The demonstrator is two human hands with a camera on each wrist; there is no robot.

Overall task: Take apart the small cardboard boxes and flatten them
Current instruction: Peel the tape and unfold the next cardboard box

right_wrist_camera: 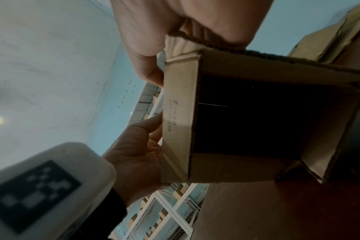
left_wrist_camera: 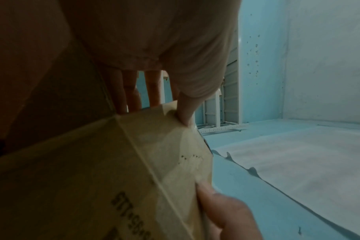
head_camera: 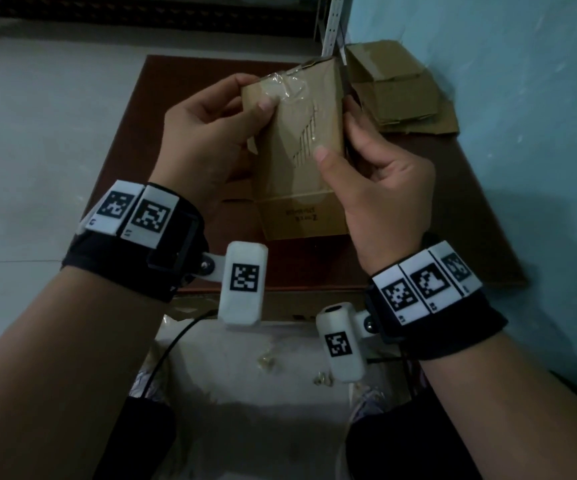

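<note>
Nearest, both forearms reach forward from the bottom of the head view, each wearing a black wrist strap with white coded tags. Between them, lifted clear of the brown board (head_camera: 183,84), is the cardboard box (head_camera: 301,161), gripped from both sides. The left hand (head_camera: 207,140) curls round the box's left edge, thumb pressed on the front face by the crumpled clear tape (head_camera: 290,86), fingers wrapped behind. The right hand (head_camera: 373,188) clasps the right edge, thumb flat on the torn front panel, fingers tucked round the side. From the right wrist view the box's near end gapes open, its inside dark, flaps splayed outward. Farther off, by the blue wall (head_camera: 522,98), lies a stack of flattened cardboard (head_camera: 401,98).
</note>
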